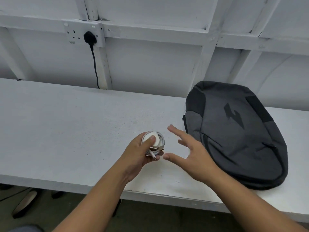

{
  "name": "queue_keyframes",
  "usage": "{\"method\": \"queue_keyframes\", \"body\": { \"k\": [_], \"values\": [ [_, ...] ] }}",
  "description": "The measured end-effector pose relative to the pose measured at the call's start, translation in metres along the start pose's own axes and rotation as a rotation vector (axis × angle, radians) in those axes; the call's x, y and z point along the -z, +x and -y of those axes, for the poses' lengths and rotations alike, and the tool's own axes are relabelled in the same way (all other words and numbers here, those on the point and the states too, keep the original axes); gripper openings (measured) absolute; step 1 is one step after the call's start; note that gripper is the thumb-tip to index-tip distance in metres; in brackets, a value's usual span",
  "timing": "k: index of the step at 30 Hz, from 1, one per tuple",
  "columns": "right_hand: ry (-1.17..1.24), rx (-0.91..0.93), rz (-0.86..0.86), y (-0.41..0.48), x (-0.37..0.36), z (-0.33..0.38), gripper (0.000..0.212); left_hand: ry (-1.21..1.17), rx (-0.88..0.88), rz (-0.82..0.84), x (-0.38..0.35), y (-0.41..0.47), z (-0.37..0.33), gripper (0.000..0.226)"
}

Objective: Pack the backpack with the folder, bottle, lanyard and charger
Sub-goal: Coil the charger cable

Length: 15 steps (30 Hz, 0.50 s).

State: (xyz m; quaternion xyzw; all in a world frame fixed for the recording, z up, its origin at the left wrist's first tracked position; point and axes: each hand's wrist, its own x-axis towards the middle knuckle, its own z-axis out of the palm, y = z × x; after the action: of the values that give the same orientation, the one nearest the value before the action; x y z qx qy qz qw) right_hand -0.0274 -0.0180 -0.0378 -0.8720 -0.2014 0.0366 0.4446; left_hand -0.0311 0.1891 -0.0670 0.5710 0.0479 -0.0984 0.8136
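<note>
My left hand (140,151) grips the white cable-wrapped charger (154,141); right hand (190,151) spread, empty. Next: unzip the dark grey fabric backpack (237,131).

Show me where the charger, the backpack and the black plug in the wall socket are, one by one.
charger (157,140), head view, on the white adapter body.
backpack (234,139), head view, on its grey front panel.
black plug (90,37), head view, on the plug body.

A black plug (90,37) is seated in a white wall socket (73,33), and its black cable (95,67) is led down behind the white desk (66,131).
</note>
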Motion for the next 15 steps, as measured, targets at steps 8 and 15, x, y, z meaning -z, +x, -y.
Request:
{"method": "queue_keyframes", "body": {
  "k": [8,15],
  "values": [
    [-0.599,-0.12,0.02,-0.087,0.107,-0.061,0.07,-0.033,0.034,0.056,-0.011,0.005,0.008,0.035],
    [-0.724,-0.164,0.035,-0.121,0.169,-0.099,0.034,0.073,0.019,0.09,-0.067,-0.002,0.011,0.021]
  ]
}}
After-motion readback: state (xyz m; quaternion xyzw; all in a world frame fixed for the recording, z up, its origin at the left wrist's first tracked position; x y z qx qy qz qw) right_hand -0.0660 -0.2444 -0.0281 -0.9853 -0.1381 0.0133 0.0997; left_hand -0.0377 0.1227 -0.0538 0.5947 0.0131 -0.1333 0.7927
